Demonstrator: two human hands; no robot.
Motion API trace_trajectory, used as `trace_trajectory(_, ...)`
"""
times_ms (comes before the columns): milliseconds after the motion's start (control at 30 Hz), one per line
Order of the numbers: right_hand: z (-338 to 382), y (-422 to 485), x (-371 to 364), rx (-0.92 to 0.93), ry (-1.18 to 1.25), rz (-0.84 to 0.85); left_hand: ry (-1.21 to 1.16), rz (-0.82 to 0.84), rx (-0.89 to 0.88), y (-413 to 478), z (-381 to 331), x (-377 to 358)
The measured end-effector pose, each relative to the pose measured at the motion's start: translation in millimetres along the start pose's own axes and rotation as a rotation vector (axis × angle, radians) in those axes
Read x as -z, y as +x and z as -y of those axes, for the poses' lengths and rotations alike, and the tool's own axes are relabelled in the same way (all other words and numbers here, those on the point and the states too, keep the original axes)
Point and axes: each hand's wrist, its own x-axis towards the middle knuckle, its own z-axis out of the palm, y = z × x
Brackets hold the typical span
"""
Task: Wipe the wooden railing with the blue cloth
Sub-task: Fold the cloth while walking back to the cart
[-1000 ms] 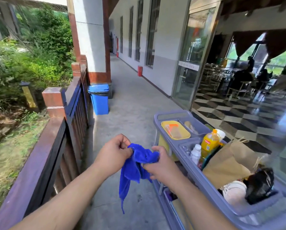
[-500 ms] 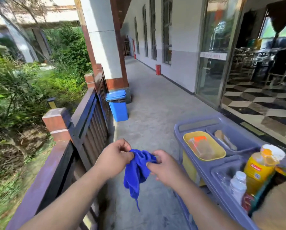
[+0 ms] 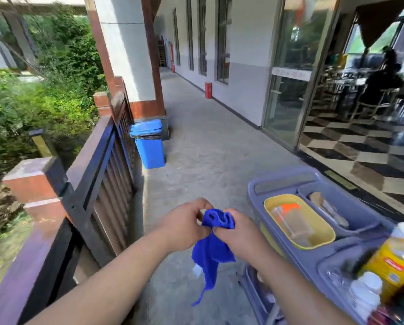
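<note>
The blue cloth (image 3: 211, 248) hangs bunched between both hands at the lower middle, one corner dangling toward the floor. My left hand (image 3: 183, 225) pinches its upper left part. My right hand (image 3: 237, 233) grips its top right, close against the left hand. The wooden railing (image 3: 90, 148) runs along the left side, dark brown with vertical slats, between brick-red posts. Both hands are to the right of the railing and apart from it.
A grey cleaning cart (image 3: 290, 181) stands at the right with a yellow tub (image 3: 323, 235), bottles (image 3: 393, 261) and tools. A blue bin (image 3: 149, 146) stands by the railing ahead. The concrete walkway (image 3: 208, 141) runs forward; glass doors are at the right, greenery beyond the railing.
The hands have drawn closer together and bunched the cloth tighter. The view has shifted slightly, bringing the cart further into frame.
</note>
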Motion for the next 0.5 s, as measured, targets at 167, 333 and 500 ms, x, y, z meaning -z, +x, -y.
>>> trace_trajectory(167,6.2,24.4,23.5,-0.098,-0.113,-0.102,0.043,0.139,-0.165,70.2,5.3,2.8)
trace_trajectory(333,0.9,21.9,57.3,-0.24,-0.111,-0.298,-0.015,0.273,-0.357,128.5,-11.0,-20.4)
trace_trajectory(500,-24.8,-4.2,81.6,-0.387,-0.122,-0.507,-0.078,0.404,-0.497,161.0,-44.8,-74.6)
